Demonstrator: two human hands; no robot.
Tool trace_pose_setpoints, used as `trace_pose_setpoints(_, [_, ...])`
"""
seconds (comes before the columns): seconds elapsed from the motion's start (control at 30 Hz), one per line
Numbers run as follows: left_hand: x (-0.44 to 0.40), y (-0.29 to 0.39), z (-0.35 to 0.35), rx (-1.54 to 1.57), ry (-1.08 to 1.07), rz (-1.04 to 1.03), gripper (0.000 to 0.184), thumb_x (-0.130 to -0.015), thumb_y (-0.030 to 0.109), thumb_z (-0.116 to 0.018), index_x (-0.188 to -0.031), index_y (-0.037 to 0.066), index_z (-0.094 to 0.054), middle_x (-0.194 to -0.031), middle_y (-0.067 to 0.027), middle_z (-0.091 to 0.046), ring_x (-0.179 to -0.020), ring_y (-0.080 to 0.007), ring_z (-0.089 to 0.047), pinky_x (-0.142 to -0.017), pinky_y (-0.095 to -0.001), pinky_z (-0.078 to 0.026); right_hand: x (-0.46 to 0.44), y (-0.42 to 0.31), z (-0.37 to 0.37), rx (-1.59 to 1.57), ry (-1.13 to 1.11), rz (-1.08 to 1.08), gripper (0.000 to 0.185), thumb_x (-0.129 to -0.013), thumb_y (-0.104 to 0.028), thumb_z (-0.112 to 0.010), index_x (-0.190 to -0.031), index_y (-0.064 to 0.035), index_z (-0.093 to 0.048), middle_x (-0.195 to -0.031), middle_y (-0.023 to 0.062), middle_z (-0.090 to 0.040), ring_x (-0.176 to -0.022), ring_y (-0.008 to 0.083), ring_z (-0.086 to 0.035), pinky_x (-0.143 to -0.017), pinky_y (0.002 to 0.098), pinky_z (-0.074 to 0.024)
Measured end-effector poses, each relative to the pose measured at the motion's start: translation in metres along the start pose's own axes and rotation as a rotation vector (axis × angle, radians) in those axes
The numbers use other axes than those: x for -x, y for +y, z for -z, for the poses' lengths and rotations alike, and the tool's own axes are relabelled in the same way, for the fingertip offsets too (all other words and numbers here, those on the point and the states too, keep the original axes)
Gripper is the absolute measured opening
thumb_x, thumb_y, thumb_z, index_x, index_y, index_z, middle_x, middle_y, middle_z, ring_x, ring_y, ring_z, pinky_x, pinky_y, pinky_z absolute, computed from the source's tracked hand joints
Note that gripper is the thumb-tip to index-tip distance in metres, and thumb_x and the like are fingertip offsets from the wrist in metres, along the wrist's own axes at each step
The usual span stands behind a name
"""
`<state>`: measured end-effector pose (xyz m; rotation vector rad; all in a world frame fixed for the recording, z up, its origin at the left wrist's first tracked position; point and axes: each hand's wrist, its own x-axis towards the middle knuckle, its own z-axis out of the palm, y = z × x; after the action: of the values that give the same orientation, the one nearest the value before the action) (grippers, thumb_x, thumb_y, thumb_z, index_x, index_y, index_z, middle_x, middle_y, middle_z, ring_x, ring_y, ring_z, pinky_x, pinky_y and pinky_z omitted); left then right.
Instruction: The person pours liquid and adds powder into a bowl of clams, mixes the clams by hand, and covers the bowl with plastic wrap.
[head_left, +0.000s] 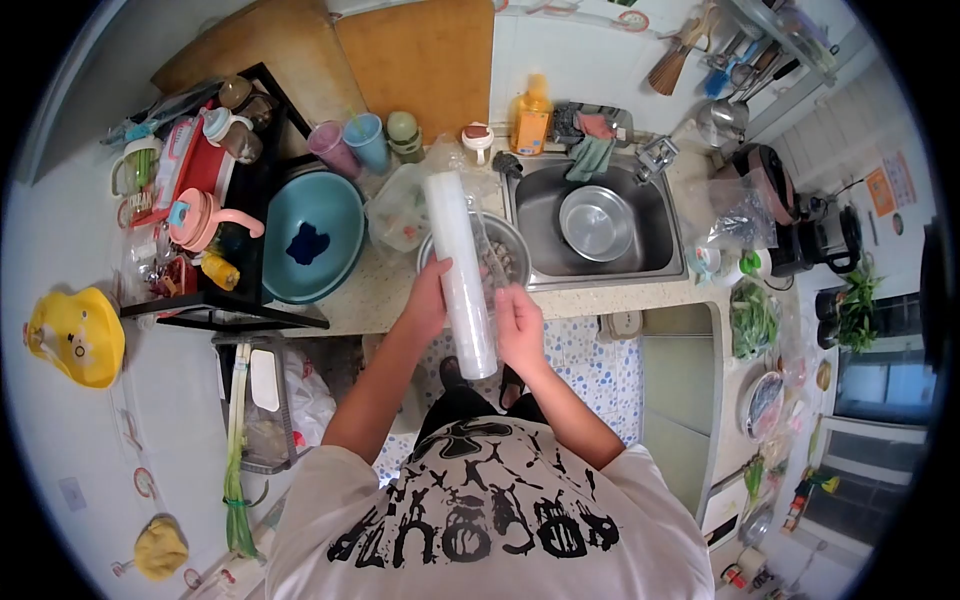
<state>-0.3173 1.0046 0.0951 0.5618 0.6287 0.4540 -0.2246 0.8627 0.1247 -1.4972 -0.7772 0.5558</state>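
Note:
A long white roll of plastic film (461,275) stands tilted in front of me, over the counter's front edge. My left hand (430,298) is wrapped round its left side. On the right, my right hand (519,325) has its fingers closed in a pinch on the loose clear film along the roll's edge. Behind the roll sits a steel bowl (515,248) with small pale pieces in it, partly hidden by the roll and film. Left of the bowl lies a clear plastic bag (398,210), its contents hard to make out.
To the right is a steel sink (655,255) holding a metal basin (597,223). A teal basin (340,230) with a dark blue cloth stands left, beside a black rack (240,310). Cups (365,140) and an orange bottle (532,118) line the back wall.

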Motion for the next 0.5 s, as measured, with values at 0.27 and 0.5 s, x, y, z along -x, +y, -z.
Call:
trace_pose_setpoints(0.27, [0.028, -0.026, 0.017, 0.325, -0.078, 0.081, 0.065, -0.094, 0.052, -0.055, -0.132, -0.001, -0.057, -0.103, -0.0158, -0.066, -0.092, -0.0283, -0.066, -0.085, -0.0426, -0.056, -0.005, 0.013, -0.006, -0.350, 0.017, -0.319, 0.029, -0.108, -0.026, -0.052, -0.086, -0.0083, -0.057, -0.069, -0.0065, -0.046, -0.065, 0.0038, -0.039, -0.057, 0.0236, -0.0350])
trace_pose_setpoints(0.5, [0.027, -0.049, 0.058, 0.487, -0.260, 0.083, 0.073, -0.092, 0.053, -0.055, -0.143, 0.001, -0.047, -0.113, -0.0170, -0.062, -0.098, -0.0312, -0.065, -0.090, -0.0453, -0.054, -0.011, -0.002, 0.015, -0.445, -0.079, -0.391, 0.026, -0.107, -0.029, -0.054, -0.088, -0.0115, -0.059, -0.068, -0.0093, -0.046, -0.058, 0.0028, -0.040, -0.053, 0.0225, -0.0318])
